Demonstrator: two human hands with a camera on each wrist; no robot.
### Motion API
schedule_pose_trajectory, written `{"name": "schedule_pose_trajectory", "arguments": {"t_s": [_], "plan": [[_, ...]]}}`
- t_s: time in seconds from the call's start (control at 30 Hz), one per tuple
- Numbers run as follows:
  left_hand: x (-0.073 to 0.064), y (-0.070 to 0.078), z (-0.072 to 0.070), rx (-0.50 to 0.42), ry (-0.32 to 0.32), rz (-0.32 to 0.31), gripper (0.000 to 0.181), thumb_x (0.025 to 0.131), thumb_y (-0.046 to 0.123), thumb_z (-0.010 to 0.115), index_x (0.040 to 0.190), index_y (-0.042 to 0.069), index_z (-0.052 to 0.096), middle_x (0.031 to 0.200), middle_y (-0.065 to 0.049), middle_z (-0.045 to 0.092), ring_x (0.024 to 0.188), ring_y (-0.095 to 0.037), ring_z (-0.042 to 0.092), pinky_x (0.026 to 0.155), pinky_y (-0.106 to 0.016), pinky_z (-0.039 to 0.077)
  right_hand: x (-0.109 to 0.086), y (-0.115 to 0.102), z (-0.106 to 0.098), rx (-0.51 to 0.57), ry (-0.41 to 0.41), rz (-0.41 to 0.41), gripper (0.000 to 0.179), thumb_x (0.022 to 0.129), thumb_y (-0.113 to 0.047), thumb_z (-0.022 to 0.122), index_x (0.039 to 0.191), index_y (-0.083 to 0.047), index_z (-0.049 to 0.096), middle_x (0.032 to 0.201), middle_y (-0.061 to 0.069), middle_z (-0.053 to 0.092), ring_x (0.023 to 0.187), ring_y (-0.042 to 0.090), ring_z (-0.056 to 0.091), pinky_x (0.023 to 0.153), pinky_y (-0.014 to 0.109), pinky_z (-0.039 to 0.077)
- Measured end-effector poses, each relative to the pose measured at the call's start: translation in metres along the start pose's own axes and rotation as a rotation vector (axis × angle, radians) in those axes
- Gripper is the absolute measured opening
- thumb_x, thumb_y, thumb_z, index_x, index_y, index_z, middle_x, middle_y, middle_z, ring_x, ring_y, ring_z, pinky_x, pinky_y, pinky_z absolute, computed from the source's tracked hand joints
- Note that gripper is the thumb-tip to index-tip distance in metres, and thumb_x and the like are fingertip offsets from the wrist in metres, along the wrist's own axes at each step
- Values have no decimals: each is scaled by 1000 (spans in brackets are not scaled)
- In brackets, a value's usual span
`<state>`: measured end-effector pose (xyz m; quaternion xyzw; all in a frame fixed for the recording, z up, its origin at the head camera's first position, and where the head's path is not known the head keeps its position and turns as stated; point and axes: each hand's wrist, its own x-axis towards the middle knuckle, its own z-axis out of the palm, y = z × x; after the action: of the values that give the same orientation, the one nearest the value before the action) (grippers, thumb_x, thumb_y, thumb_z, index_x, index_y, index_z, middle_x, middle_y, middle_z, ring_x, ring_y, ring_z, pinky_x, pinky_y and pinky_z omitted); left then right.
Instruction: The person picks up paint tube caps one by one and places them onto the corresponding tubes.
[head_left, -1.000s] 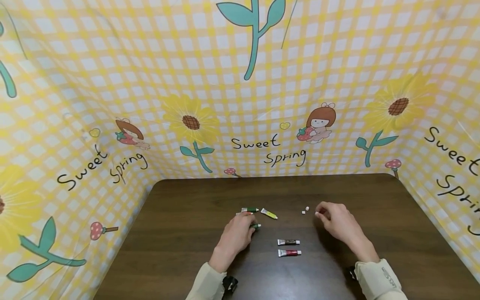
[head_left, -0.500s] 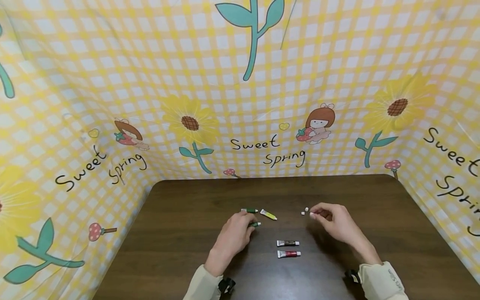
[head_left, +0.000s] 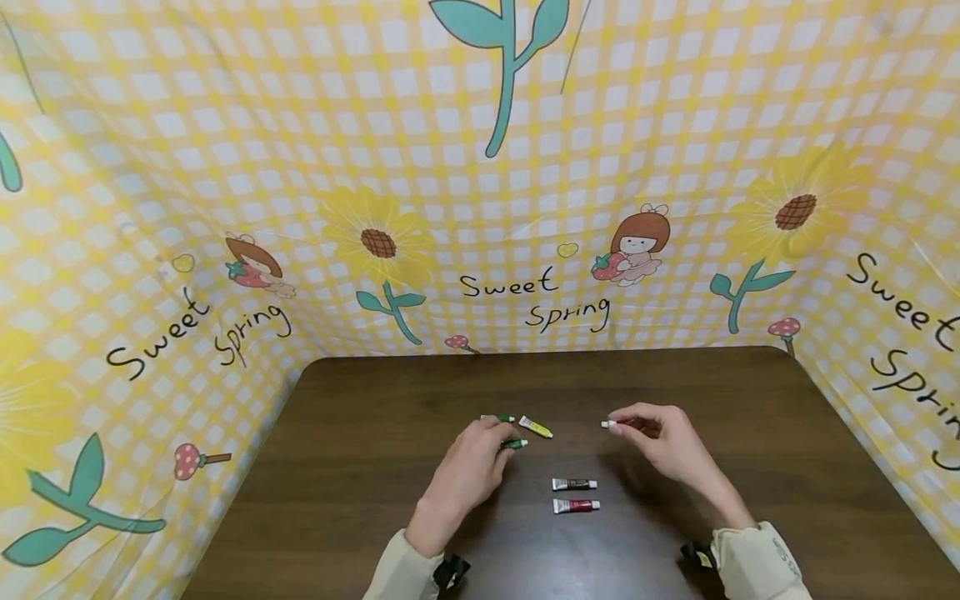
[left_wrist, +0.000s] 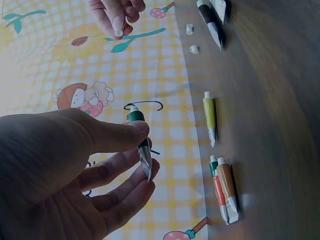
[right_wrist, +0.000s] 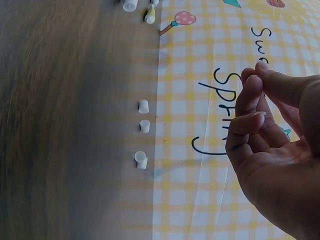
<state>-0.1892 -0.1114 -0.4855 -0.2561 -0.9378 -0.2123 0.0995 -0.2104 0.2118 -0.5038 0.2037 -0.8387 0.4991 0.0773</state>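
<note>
My left hand pinches a green paint tube between thumb and fingers, its white tip pointing away from the palm. To the right, the thumb and index finger of my right hand are pressed together with a small white cap at their tips, mostly hidden. More white caps sit on the table right by that hand, some concealed behind it in the head view. Beyond the left hand lie a yellow tube, another green tube, a red tube and a brown tube.
Nearer the body, a black tube and a dark red tube lie side by side on the dark wooden table. A yellow checked cloth hangs behind the table and along both sides.
My right hand has moved left, bringing its pinched fingertips up to the loose caps. My left hand, with the green tube, has shifted only slightly.
</note>
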Motion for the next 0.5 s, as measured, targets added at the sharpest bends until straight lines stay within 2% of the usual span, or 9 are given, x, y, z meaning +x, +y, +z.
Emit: {"name": "schedule_pose_trajectory", "arguments": {"t_s": [0.2, 0.5], "plan": [[-1, 4, 0, 21, 24, 58, 13, 96, 6, 79, 108, 11, 78, 102, -2, 72, 96, -19, 67, 88, -39, 59, 0, -3, 3, 0, 0, -67, 11, 96, -9, 80, 104, -15, 83, 97, 1, 81, 73, 9, 67, 60, 23, 54], [-1, 9, -1, -1, 32, 58, 14, 97, 7, 79, 110, 13, 78, 105, -2, 73, 96, -17, 69, 94, -46, 59, 0, -3, 9, 3, -14, -84, 13, 95, -10, 81, 107, -14, 84, 100, 1, 80, 76, 11, 67, 61, 22, 53]]}}
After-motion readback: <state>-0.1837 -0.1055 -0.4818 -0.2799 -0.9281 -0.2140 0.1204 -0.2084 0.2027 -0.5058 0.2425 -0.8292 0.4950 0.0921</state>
